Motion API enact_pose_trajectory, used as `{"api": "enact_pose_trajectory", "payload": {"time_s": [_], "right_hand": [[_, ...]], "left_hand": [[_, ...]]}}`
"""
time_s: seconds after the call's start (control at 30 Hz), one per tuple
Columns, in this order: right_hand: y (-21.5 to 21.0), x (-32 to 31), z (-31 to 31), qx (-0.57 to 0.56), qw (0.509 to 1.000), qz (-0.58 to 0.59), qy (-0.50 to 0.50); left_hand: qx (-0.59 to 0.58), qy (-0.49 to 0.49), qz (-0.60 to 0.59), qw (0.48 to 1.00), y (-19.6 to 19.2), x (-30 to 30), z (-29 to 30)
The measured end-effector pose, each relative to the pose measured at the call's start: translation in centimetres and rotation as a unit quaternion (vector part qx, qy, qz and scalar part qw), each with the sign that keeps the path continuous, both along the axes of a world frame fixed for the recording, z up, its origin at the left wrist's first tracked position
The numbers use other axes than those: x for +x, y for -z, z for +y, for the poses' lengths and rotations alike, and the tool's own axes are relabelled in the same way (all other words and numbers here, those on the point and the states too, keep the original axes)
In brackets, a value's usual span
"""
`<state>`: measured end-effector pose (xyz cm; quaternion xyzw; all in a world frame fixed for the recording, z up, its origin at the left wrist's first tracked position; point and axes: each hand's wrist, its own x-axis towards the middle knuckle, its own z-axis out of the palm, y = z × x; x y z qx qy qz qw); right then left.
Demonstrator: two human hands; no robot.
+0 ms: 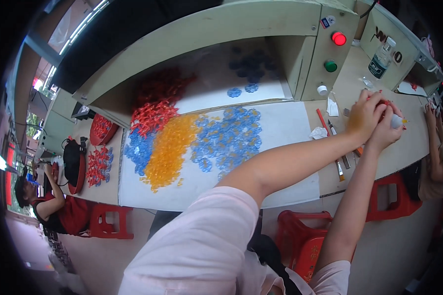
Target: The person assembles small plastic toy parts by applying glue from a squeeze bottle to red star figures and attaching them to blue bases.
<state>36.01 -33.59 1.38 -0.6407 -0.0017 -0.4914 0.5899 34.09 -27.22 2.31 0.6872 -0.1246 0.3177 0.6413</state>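
At the far right of the table, my left hand [363, 117] and my right hand [383, 133] are pressed together with their fingers bent. A small rounded grey-white object [395, 121] with a yellow tip shows between the fingers on the right side; most of it is covered, so its kind cannot be made out. My left fingers wrap over the right hand at the top. Below the hands lie a brush [340, 170] and a red stick-like tool [322, 118], with a crumpled white tissue [318, 132] beside them.
White paper [241, 194] bears piles of yellow pieces [170, 150], blue flower-shaped pieces [226, 137] and red pieces [155, 115]. Over it stands a pale machine housing [221, 29] with red and green buttons. A clear bottle [381, 59] stands behind my hands. Other people sit at both sides.
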Motion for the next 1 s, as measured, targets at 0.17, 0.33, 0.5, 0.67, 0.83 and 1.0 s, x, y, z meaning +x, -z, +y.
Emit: {"api": "enact_pose_trajectory", "payload": {"time_s": [0.17,0.33,0.5,0.67,0.83,1.0], "right_hand": [[-1.9,-7.1,14.4,0.05,0.988,0.029,-0.146],[-0.5,-8.6,27.6,0.065,0.965,0.097,-0.235],[3.7,-7.7,38.9,0.072,0.955,0.144,-0.248],[2.0,-8.0,35.1,-0.001,0.962,0.16,-0.222],[1.4,-7.7,21.7,-0.075,0.956,0.14,-0.245],[1.2,-5.6,6.2,-0.054,0.98,0.134,-0.133]], "left_hand": [[0.029,-0.103,0.02,0.994,-1.3,-7.3,13.1],[0.137,-0.244,0.035,0.959,0.9,-9.0,26.3],[0.297,-0.297,0.159,0.894,3.3,-8.4,38.4],[0.445,-0.231,0.121,0.857,3.2,-7.2,42.8],[0.554,-0.227,0.084,0.796,-0.9,-10.4,34.8],[0.527,-0.008,-0.092,0.845,-2.3,-9.8,21.7]]}}
